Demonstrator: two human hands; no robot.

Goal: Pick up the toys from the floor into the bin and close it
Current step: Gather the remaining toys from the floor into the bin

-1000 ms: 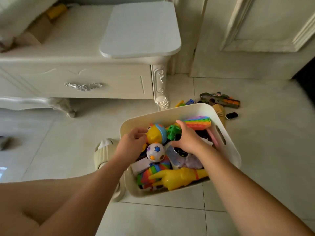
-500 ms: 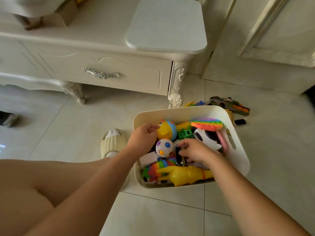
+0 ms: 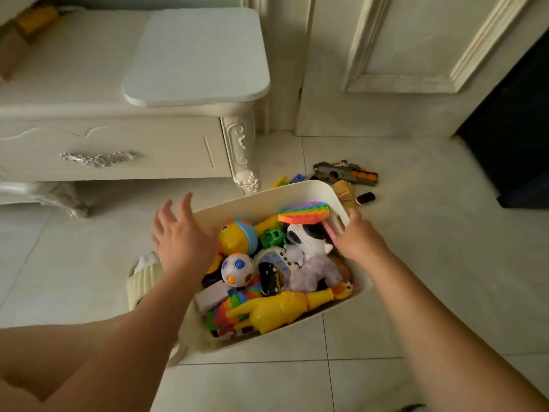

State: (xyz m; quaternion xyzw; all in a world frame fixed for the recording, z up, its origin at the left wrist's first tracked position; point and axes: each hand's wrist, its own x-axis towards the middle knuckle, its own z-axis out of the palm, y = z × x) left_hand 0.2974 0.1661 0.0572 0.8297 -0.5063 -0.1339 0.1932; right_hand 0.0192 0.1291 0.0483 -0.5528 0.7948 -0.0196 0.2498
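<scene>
Right fingers seemingly on bin rim

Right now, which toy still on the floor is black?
The small black toy by the far right corner of the bin; the blaster behind it is green and orange.
</scene>
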